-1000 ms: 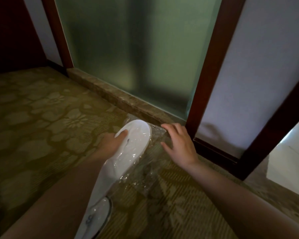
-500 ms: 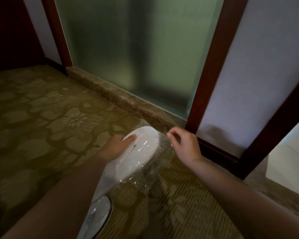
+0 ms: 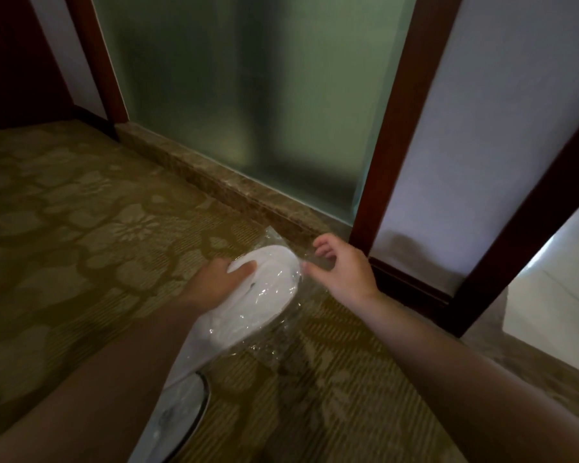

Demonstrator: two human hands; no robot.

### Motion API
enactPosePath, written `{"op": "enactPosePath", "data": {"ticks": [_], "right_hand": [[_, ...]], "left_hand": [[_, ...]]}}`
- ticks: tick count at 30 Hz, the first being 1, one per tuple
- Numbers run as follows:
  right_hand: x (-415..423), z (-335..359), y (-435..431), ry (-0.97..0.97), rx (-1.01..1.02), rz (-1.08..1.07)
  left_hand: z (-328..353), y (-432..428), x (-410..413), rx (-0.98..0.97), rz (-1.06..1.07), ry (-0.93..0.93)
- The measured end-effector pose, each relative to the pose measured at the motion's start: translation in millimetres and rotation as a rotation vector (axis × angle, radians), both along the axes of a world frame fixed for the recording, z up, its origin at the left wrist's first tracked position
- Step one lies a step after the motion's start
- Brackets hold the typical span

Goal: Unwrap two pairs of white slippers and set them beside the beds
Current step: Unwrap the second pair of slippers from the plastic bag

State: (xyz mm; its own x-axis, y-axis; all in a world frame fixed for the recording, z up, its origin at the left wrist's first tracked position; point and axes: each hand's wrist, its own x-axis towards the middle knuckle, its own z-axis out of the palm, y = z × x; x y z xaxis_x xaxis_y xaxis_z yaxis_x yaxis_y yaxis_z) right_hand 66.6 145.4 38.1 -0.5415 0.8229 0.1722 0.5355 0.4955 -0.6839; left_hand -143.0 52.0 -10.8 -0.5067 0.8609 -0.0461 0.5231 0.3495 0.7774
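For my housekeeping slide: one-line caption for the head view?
Left hand holds wrapped white slippers; right hand pinches the plastic wrap.

No readable text, label, brand or number shows anywhere in the view.

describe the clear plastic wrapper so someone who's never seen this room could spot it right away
Start at the frosted glass panel and drop to the stone sill at its base. Just in front, above the patterned carpet, the left hand holds white slippers. The plastic wrapper is the crinkled, shiny see-through film around them, pinched by the right hand.
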Motion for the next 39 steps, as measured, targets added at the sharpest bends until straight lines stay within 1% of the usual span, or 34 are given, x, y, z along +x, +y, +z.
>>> {"op": "enactPosePath", "data": {"ticks": [3, 6, 8, 10, 12, 14, 18, 21, 26, 28, 30, 33, 36, 39], "right_hand": [[-3, -2, -6, -0.171, 0.253, 0.094], [-7, -8, -6, -0.301, 0.455, 0.165], [-9, -11, -5, -0.349, 0.519, 0.185], [-8, -12, -5, -0.336, 0.526, 0.186], [-7, -12, -4, -0.284, 0.496, 0.169], [-5, -10, -4, -0.231, 0.421, 0.116], [2, -4, 3, -0.09, 0.165, -0.015], [8, -2, 16, 0.01, 0.006, -0.159], [19, -11, 33, 0.052, -0.27, -0.283], [20, -11, 34, 0.083, -0.385, -0.315], [21, -10, 35, 0.077, -0.454, -0.343], [20, -10, 36, 0.02, -0.426, -0.362], [18, -10, 29, 0.099, -0.395, -0.341], [16, -5, 23, 0.115, -0.202, -0.269]], "left_hand": [[-2, 0, -1, -0.026, 0.004, 0.085], [-2, 0, 0, -0.056, 0.009, 0.08], [3, 0, 3, -0.066, -0.011, 0.076], [7, -1, 7, -0.071, -0.042, 0.092], [9, -1, 9, -0.081, -0.066, 0.133], [11, -3, 10, -0.093, -0.082, 0.142], [12, -6, 9, -0.096, -0.111, 0.163], [11, -7, 7, -0.082, -0.127, 0.159], [20, -7, 12, -0.023, -0.115, 0.056], [22, -5, 12, -0.009, -0.109, 0.036], [22, -5, 12, 0.004, -0.11, 0.032], [24, -5, 14, -0.001, -0.122, 0.068], [23, -5, 16, -0.057, -0.121, 0.189], [23, -7, 17, -0.136, -0.108, 0.353]]}}
